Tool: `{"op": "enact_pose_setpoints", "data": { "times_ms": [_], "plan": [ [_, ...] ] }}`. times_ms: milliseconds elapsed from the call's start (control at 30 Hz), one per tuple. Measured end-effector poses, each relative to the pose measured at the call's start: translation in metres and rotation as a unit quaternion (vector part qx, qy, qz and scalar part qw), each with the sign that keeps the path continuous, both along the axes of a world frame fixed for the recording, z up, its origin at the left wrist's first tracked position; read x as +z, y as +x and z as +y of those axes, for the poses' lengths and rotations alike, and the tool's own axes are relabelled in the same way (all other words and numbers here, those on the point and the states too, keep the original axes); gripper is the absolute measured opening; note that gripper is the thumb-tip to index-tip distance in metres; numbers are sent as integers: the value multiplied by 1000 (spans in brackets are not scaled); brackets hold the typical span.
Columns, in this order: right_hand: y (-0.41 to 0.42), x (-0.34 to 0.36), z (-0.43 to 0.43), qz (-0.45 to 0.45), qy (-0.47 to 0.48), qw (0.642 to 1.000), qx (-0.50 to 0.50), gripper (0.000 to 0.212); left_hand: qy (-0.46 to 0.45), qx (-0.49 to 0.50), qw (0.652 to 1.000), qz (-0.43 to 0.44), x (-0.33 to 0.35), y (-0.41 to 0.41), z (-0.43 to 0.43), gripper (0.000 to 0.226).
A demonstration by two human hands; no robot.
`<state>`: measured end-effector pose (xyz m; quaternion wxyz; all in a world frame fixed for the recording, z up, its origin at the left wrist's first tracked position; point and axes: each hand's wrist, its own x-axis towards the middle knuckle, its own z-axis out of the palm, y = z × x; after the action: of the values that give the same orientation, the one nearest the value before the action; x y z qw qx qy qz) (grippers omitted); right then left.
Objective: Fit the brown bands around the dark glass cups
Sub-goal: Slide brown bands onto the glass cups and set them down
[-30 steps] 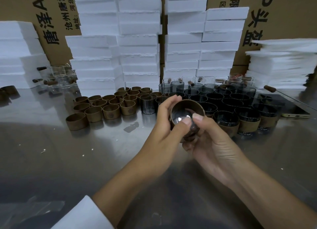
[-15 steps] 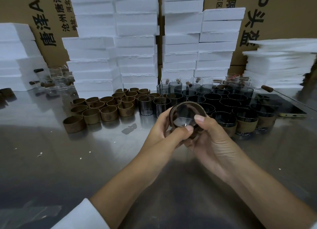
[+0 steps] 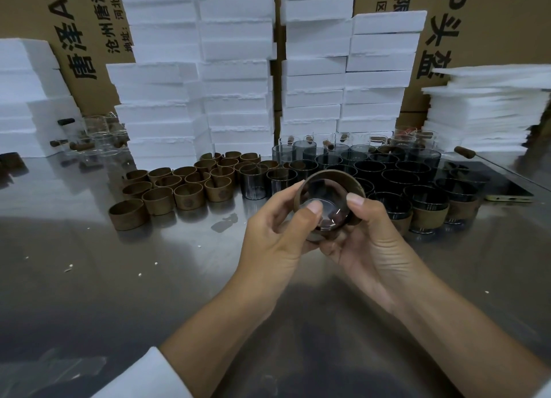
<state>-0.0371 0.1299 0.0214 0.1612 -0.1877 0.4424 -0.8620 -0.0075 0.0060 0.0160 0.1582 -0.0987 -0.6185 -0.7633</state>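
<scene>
The left hand (image 3: 274, 236) and right hand (image 3: 369, 242) grip one round dark glass cup (image 3: 328, 198), thumbs pinching its rim, with a smooth brown band (image 3: 358, 185) encircling it above the glossy steel table (image 3: 119, 278). Loose curled bands (image 3: 189, 196) stand behind-left. Bare and banded cups (image 3: 396, 177) cluster behind-right.

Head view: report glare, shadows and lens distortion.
Head view: a bright glare patch on the shiny grey metal table, left of the left hand; the table's near part lies shadowed; highlights glint inside the brown-banded dark glass cup; stacked white foam blocks tilt toward frame edges, wide-angle.
</scene>
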Motion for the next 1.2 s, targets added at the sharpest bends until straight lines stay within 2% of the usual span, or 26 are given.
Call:
{"op": "enact_pose_setpoints", "data": {
  "times_ms": [100,233,300,433,467,533,600,700,733,867,1100,1200],
  "plan": [
    [0,0,0,1,8,1000,-7,52,5,-1,1000,-4,1,0,0,37],
    [0,0,-1,-22,22,999,-24,50,8,32,999,-18,2,0,-1,24],
    [0,1,-1,-31,29,999,-26,48,14,40,999,-28,1,-1,-2,27],
    [1,0,-2,-37,18,999,-26,65,18,25,999,-32,4,-2,-7,33],
    [1,-1,-1,-37,15,999,-27,64,17,21,999,-32,4,-3,-9,35],
    [1,-1,-2,-22,28,999,-21,55,18,14,999,-31,2,-5,-13,45],
    [1,-1,-3,-22,46,998,-21,55,40,-1,998,-40,2,-7,-16,59],
    [2,-1,-4,-35,74,996,-38,62,94,-78,990,-67,2,-9,-18,101],
    [3,0,-4,-36,85,995,-46,65,97,-102,988,-68,2,-9,-19,105],
    [6,3,-5,-29,105,992,-61,63,71,-126,988,-48,1,-11,-23,82],
    [8,11,0,-27,92,995,-39,56,60,-121,990,-35,4,-13,-24,98],
    [9,11,1,-31,85,996,-27,53,62,-131,989,-30,5,-12,-25,96]
  ]
}}
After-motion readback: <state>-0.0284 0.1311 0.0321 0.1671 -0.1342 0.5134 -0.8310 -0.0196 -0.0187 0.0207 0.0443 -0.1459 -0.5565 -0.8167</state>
